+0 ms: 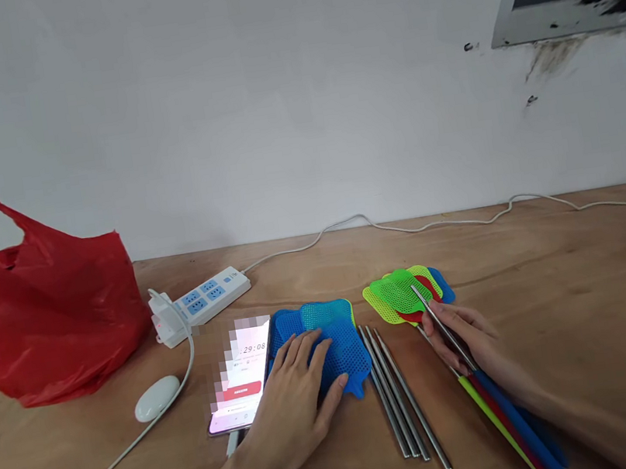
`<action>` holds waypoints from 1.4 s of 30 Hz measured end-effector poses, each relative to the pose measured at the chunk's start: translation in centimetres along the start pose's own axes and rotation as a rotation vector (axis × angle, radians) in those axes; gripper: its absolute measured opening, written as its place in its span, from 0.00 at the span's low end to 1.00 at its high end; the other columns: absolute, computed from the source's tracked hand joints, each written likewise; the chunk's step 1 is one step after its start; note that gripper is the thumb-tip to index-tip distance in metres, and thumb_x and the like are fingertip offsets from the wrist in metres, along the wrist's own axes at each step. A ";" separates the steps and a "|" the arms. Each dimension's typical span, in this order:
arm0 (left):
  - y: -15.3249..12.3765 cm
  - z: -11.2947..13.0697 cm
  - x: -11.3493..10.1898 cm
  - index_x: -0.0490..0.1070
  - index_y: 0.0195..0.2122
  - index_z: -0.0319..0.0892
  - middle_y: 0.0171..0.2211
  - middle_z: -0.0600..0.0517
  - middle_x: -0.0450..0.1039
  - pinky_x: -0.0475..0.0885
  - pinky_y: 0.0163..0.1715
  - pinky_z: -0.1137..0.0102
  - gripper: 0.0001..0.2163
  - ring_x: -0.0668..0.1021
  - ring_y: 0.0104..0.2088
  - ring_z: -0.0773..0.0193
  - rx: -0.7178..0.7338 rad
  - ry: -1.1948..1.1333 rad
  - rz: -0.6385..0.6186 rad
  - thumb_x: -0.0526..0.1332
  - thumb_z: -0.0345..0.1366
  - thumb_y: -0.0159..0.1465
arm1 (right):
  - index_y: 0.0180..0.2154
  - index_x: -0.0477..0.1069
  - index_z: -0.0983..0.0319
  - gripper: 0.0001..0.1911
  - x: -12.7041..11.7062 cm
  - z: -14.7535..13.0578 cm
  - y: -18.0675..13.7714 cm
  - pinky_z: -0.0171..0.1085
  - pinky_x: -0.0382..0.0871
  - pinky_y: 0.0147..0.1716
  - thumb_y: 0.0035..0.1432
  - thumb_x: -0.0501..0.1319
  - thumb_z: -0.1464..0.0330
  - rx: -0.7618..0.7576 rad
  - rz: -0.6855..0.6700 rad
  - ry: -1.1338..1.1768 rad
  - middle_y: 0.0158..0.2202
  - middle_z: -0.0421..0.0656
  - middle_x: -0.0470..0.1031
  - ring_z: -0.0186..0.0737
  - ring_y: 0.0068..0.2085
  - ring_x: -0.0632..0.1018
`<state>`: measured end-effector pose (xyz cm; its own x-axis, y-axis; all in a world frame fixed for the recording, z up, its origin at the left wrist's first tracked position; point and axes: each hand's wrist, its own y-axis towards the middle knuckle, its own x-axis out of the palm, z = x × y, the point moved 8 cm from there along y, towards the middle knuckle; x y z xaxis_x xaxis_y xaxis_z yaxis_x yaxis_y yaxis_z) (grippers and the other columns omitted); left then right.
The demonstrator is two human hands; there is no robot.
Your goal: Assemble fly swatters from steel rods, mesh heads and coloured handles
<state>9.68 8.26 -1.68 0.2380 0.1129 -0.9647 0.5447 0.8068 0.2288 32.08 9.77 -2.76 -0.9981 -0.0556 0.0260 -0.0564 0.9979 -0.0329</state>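
My left hand lies spread over loose blue fly swatter heads, beside a lit phone. A greenish-blue swatter head shows among them. In my right hand is a fly swatter handle, a metal rod with a blue grip. Its bare tip lies over a green swatter head, and I cannot tell whether they touch. Under that hand are more swatters with yellow-green, red and blue grips; their heads overlap beyond my fingers. Several loose metal rods lie side by side between my hands.
A red plastic bag stands at the left. Near it are a white power strip and a white oval object with a cable beside it. A thin white cord runs along the wall at the table's back.
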 end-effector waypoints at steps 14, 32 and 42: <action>0.1 -1.0 -0.2 0.66 0.60 0.40 0.58 0.37 0.70 0.68 0.55 0.41 0.31 0.72 0.58 0.36 -0.033 -0.065 0.060 0.63 0.56 0.63 | 0.32 0.69 0.61 0.21 0.1 0.8 0.1 0.31 0.48 0.16 0.58 0.62 0.49 0.080 0.005 0.204 0.10 0.30 0.58 0.28 0.15 0.53; 0.1 -0.8 -1.7 0.65 0.54 0.45 0.51 0.44 0.71 0.74 0.47 0.50 0.26 0.75 0.50 0.45 -0.100 -0.297 0.150 0.62 0.56 0.63 | 0.42 0.78 0.64 0.23 4.9 1.5 -3.6 0.26 0.53 0.15 0.59 0.64 0.50 0.258 -0.739 -0.209 0.15 0.31 0.63 0.26 0.15 0.61; -0.1 -0.8 -1.8 0.64 0.55 0.46 0.51 0.44 0.69 0.74 0.47 0.51 0.26 0.74 0.51 0.45 -0.112 -0.340 0.160 0.64 0.55 0.62 | 0.41 0.81 0.61 0.22 4.7 1.5 -3.4 0.28 0.53 0.16 0.58 0.64 0.51 0.255 -0.653 -0.243 0.15 0.32 0.62 0.27 0.16 0.61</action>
<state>8.55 8.51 -0.07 0.5763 0.0591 -0.8151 0.3921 0.8551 0.3392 27.57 6.07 -4.07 -0.7352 -0.6702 -0.1011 -0.6144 0.7220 -0.3181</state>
